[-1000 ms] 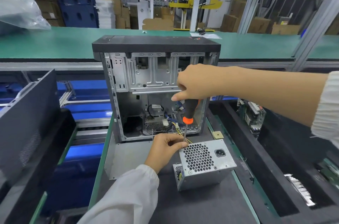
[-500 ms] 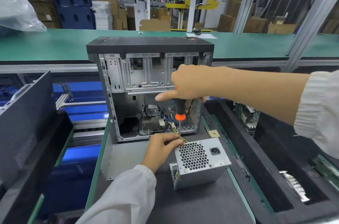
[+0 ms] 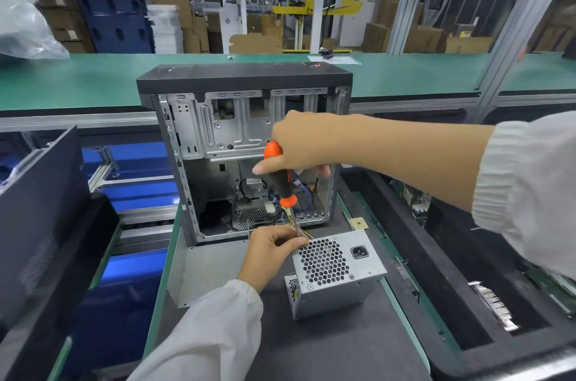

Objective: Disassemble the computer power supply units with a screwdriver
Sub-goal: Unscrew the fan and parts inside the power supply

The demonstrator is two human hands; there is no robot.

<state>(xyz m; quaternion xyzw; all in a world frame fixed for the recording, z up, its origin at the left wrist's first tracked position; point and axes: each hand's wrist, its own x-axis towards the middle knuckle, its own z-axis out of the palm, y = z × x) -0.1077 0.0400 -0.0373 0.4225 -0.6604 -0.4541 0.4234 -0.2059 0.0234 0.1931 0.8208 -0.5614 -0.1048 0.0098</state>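
Observation:
A grey power supply unit (image 3: 335,271) with a honeycomb grille and a black mains socket lies on the dark mat in front of the open computer case (image 3: 243,143). My right hand (image 3: 299,147) grips the black-and-orange screwdriver (image 3: 282,184) by its handle, shaft pointing down at the unit's top left corner. My left hand (image 3: 271,248) rests at that same corner, its fingers pinching around the screwdriver tip. Yellow wires run from the unit into the case.
A loose grey side panel (image 3: 202,274) lies flat to the left of the unit. A black case cover (image 3: 37,218) leans at the far left. Black foam trays (image 3: 436,287) with circuit boards stand on the right. A green conveyor (image 3: 93,81) runs behind the case.
The screwdriver has tilted so that its orange handle end now shows above my right hand. My left hand stays at the unit's corner.

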